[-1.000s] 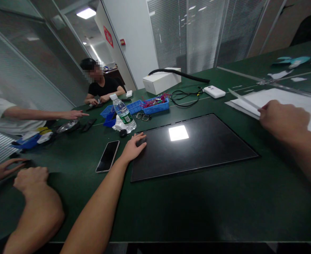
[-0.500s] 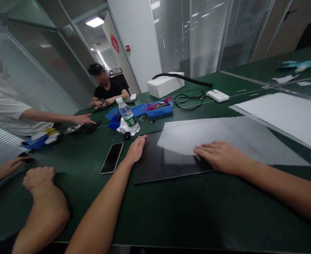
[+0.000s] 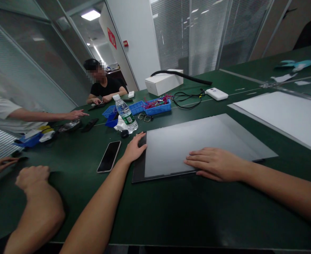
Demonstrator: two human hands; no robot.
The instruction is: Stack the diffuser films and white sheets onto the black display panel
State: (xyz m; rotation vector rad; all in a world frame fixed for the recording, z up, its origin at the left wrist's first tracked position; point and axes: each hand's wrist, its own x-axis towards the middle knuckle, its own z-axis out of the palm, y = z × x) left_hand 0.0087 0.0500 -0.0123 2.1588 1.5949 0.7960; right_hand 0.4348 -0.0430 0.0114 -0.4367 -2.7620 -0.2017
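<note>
A thin, greyish-white sheet (image 3: 168,148) lies over a flat black panel (image 3: 138,170) on the green table. The panel's dark strip shows along the left side, and the sheet's right corner reaches past it. My left hand (image 3: 134,149) rests at the panel's left edge, its thumb out toward the sheet and its fingers pointing up along the edge. Flat on the sheet, near its front edge, lies my right hand (image 3: 213,163) with fingers stretched to the left. Neither hand grips anything.
A phone (image 3: 109,156) lies left of my left hand. Behind it stand a water bottle (image 3: 126,114), glasses (image 3: 145,117) and a blue tray (image 3: 157,108) of wired parts. More white sheets (image 3: 282,116) lie to the right. A co-worker's bent arm (image 3: 39,201) rests close on the left.
The sheet has slid left and toward me with my right hand, now covering most of the panel. My left thumb has spread toward the sheet.
</note>
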